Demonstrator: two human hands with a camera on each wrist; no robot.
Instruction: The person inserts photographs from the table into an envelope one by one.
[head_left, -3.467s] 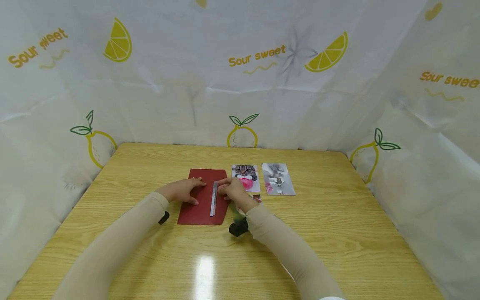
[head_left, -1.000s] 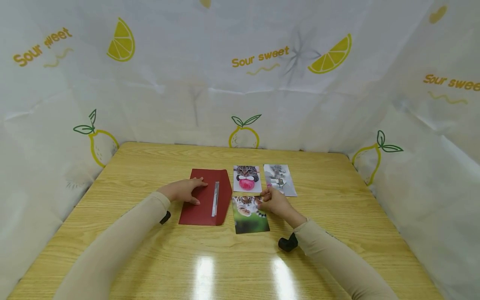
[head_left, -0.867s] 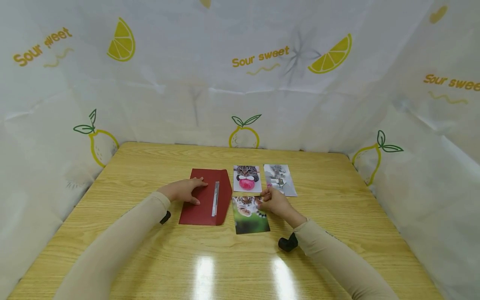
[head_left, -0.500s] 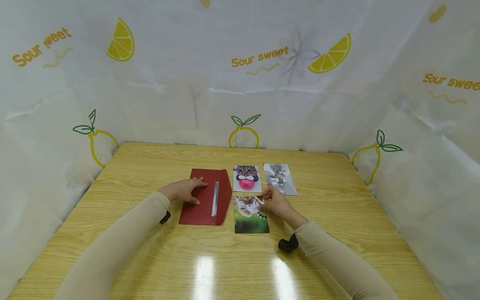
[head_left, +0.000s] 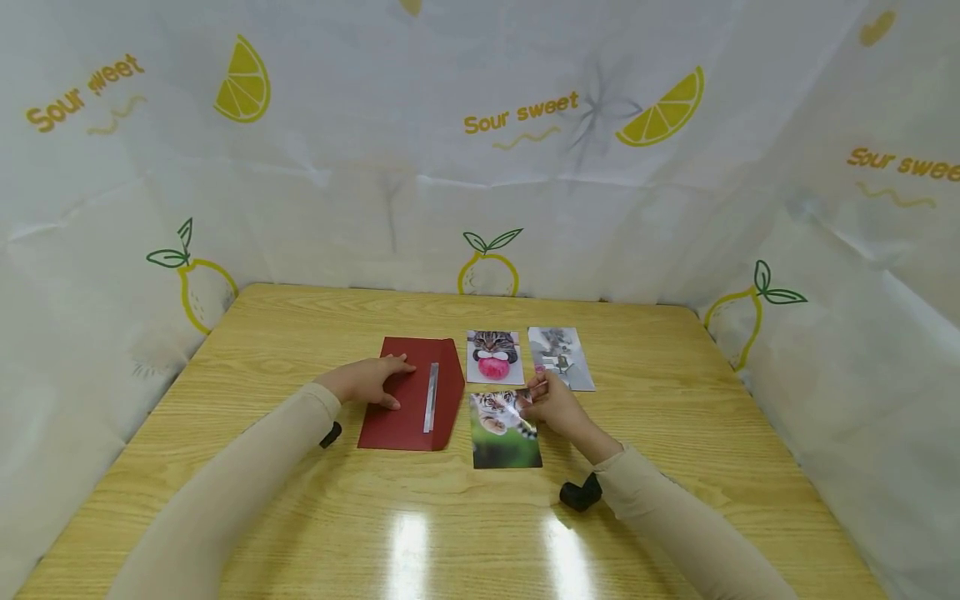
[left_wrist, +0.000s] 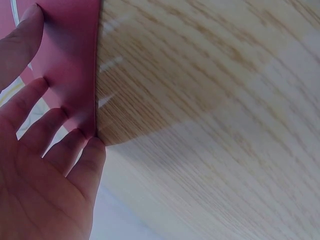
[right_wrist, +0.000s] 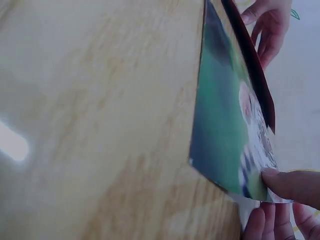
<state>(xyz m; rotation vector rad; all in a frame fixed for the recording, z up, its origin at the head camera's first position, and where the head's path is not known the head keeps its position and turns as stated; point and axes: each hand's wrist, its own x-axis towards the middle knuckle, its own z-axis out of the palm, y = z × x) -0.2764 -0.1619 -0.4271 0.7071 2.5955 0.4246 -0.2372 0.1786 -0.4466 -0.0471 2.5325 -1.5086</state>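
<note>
A red envelope (head_left: 408, 429) lies with its flap unfolded to the right and a silvery strip (head_left: 431, 400) along that side. My left hand (head_left: 366, 382) rests on its left half; in the left wrist view the fingertips (left_wrist: 37, 87) press the red paper. To the right, my right hand (head_left: 558, 408) pinches the upper right corner of a tiger photo card (head_left: 504, 450). The right wrist view has the thumb (right_wrist: 285, 182) on top of the card and the other fingers at its underside, with that corner raised off the table.
Beyond the tiger card lie a photo card of a cat with a pink ball (head_left: 492, 346) and a greyish photo card (head_left: 558, 346). A black wrist mount (head_left: 581, 493) sits under the right forearm. A lemon-print cloth (head_left: 360, 150) hangs behind the wooden table (head_left: 637, 358).
Earlier my right hand was at the envelope's right side; its flap now lies opened out. The hand then moved right to the tiger card, which has since shifted slightly right. My left hand stays put.
</note>
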